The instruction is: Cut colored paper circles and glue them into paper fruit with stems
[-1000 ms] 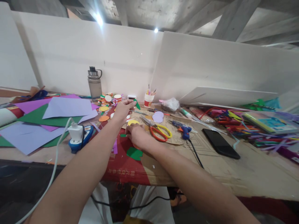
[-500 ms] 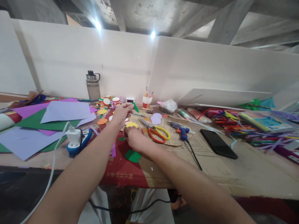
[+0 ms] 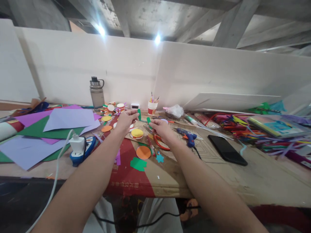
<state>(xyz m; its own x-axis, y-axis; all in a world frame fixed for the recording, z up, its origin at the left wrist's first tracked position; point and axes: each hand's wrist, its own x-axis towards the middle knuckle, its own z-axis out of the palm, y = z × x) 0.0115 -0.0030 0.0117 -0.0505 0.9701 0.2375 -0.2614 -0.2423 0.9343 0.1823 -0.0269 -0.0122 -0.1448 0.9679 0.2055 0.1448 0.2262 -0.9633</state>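
Note:
My left hand (image 3: 126, 120) pinches a small green paper piece (image 3: 139, 114) upright between thumb and fingertips. Close beside it, my right hand (image 3: 160, 127) grips a second green paper strip (image 3: 148, 121). Both are held above the table, a short gap apart. Below them sits a yellow-topped round piece (image 3: 137, 133) with a white and red side. Nearer to me lie an orange paper disc (image 3: 143, 152), a green paper cutout (image 3: 138, 164) and a blue star-like cutout (image 3: 159, 157). Scissors with a red handle (image 3: 161, 143) are partly covered by my right hand.
A blue glue gun (image 3: 190, 139) and a black phone (image 3: 227, 149) lie to the right. A power strip (image 3: 83, 152) and purple paper sheets (image 3: 69, 119) are at left. A bottle (image 3: 97, 94) and a paper cup (image 3: 152, 108) with pencils stand behind.
My right hand has risen from the table and moved right and away from me, now with a green strip in it. The orange disc and blue cutout have come into view.

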